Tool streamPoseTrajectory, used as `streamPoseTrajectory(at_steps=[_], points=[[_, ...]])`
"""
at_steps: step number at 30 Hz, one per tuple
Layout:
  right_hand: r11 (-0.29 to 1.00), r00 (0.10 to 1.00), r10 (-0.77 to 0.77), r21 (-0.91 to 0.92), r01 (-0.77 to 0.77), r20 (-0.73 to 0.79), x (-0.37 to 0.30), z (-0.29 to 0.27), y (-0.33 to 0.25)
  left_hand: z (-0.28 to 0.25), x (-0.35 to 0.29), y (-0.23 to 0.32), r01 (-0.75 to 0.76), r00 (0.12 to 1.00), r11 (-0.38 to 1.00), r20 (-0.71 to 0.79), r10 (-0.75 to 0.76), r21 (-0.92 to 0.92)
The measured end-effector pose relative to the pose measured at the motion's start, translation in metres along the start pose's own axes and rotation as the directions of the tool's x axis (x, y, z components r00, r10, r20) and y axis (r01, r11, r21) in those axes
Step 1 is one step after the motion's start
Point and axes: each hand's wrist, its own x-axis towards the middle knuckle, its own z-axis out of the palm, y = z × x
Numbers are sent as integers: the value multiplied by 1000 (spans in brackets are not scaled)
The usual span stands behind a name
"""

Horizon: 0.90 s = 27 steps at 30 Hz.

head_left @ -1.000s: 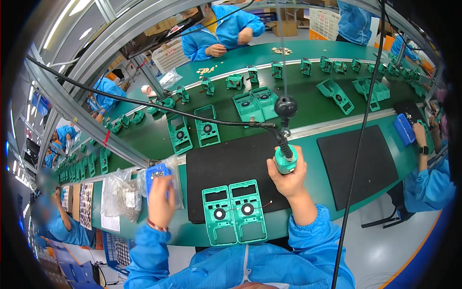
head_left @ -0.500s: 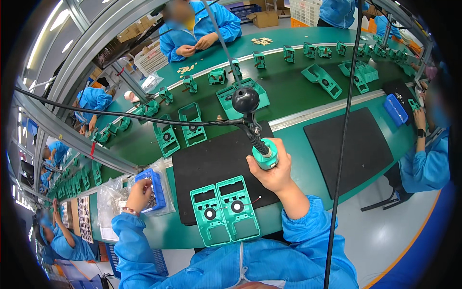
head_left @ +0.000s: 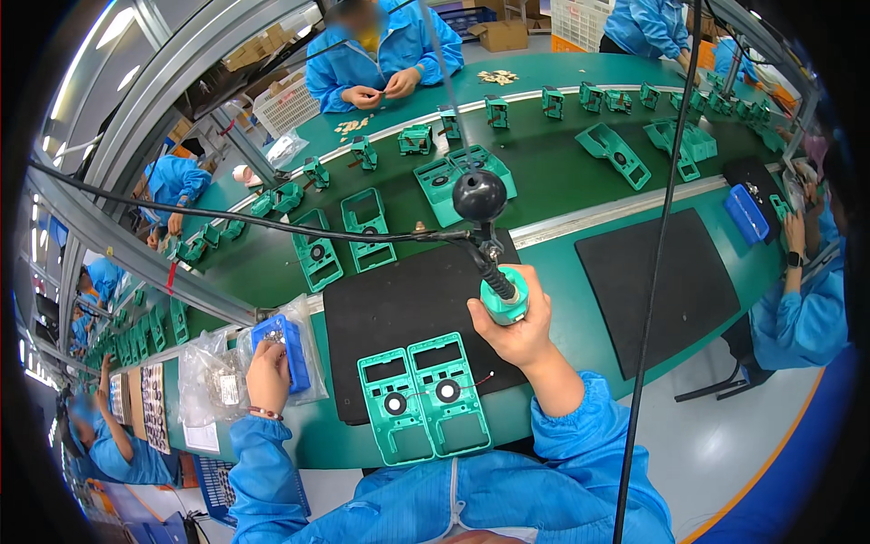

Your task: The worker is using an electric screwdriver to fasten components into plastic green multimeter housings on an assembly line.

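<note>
In my right hand (head_left: pixel 521 331) is a green electric screwdriver (head_left: pixel 504 296), hanging from a black coiled cord and held above the black mat (head_left: pixel 381 304). My fingers wrap round its body. My left hand (head_left: pixel 268 379) is at the near side of a blue bin (head_left: pixel 295 349) of small metal parts, its fingers curled together at the rim; anything between them is hidden. Two green plastic housings (head_left: pixel 394 405) lie side by side at the mat's near edge, each with a round black-and-white speaker. A thin wire with a small connector lies across the right one.
Clear plastic bags (head_left: pixel 210 385) lie left of the bin. Beyond the mat, a dark green conveyor (head_left: pixel 535 168) carries several green housings. Another black mat (head_left: pixel 657 290) is to the right. A black cable (head_left: pixel 645 308) hangs down the view. Co-workers sit around.
My left hand has shifted slightly right and nearer to me, toward the bin's near side. My right hand and the screwdriver have moved slightly right. The two housings stay put.
</note>
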Motion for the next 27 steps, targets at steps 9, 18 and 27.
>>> streamPoseTrajectory(at_steps=[9, 18, 27], points=[[993, 993, 112, 30, -113, 37, -8, 3, 5, 13, -4, -16, 158, 986, 936, 4, -165, -316], [977, 985, 164, 143, -157, -42, -13, 0, 16, 25, 50, -13, -49, 968, 997, -250, 32, -60], [984, 987, 161, 81, -160, -10, -16, 2, 11, 29, 50, -16, 46, 997, 997, -71, -41, 69]])
